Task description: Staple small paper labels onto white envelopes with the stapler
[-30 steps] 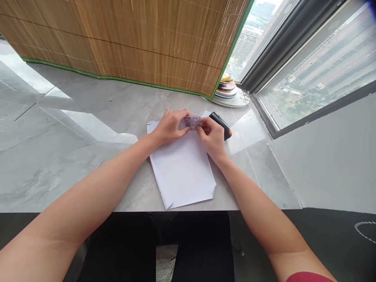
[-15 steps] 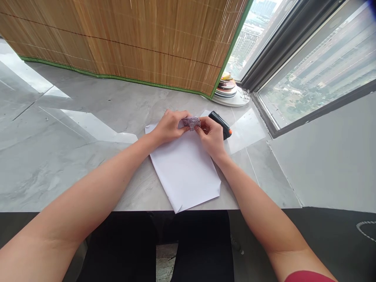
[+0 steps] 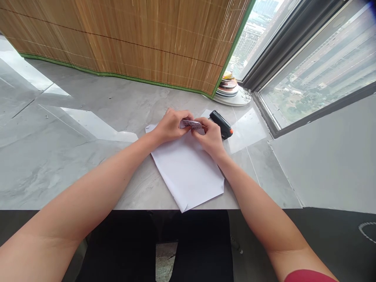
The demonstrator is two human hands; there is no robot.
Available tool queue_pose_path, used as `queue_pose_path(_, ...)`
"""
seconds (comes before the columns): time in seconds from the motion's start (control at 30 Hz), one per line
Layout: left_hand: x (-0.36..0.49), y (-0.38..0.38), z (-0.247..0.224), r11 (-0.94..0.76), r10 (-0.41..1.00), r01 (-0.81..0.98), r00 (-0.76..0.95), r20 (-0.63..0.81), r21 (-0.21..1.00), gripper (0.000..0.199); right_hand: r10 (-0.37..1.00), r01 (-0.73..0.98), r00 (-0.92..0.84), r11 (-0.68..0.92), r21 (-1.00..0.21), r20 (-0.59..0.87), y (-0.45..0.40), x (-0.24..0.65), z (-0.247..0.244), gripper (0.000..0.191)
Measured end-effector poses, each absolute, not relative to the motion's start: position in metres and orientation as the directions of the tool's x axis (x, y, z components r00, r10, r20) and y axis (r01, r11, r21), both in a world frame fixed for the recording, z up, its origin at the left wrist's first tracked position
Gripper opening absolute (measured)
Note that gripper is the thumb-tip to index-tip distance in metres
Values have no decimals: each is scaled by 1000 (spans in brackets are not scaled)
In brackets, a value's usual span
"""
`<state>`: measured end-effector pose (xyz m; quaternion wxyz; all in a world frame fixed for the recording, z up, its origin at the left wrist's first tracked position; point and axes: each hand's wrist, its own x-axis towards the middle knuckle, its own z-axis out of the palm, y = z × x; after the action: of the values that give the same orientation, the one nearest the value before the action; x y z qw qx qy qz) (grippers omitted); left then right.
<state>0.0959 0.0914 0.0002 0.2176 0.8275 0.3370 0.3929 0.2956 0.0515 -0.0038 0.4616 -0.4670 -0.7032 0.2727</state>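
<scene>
Between my two hands is a small flat piece with a grey-purple pattern (image 3: 192, 124), seen nearly edge-on; its kind is unclear. The fingers and thumb of my left hand (image 3: 174, 124) are closed on its left end. At its right end, my right hand (image 3: 209, 135) pinches it. Below them lies a white paper packet (image 3: 190, 172) with folded corners, its far edge partly covered by my hands. A black stapler (image 3: 221, 124) with an orange tip rests just beyond my right hand.
A grey marble-patterned counter (image 3: 58, 168) carries everything, and the packet's near corner reaches its front edge. A bamboo blind (image 3: 132, 39) hangs along the back. Stacked round discs (image 3: 232, 94) stand in the corner by the window frame (image 3: 264, 74).
The patterned piece has tipped so that less of its face shows. My right hand has shifted slightly left. The packet's near end has swung a little to the right.
</scene>
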Motion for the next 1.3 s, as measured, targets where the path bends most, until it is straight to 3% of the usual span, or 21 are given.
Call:
queue_pose_path(0.37, 98, 91, -5, -676, 736, 504, 487, 469, 538, 17, 943, 511, -108, 324, -796, 315, 49, 293, 1, 24)
queue_pose_path(0.67, 99, 89, -2, -677, 736, 529, 497, 459, 512, 19, 939, 492, -101, 335, -803, 329, 47, 292, 1, 30)
queue_pose_path(0.9, 99, 89, 0, -666, 744, 587, 479, 465, 461, 19, 924, 510, -102, 367, -778, 369, 50, 293, -1, 8)
queue_pose_path(1.3, 98, 88, 1, -621, 783, 593, 443, 436, 513, 15, 928, 399, -126, 372, -838, 352, 53, 294, -3, 10)
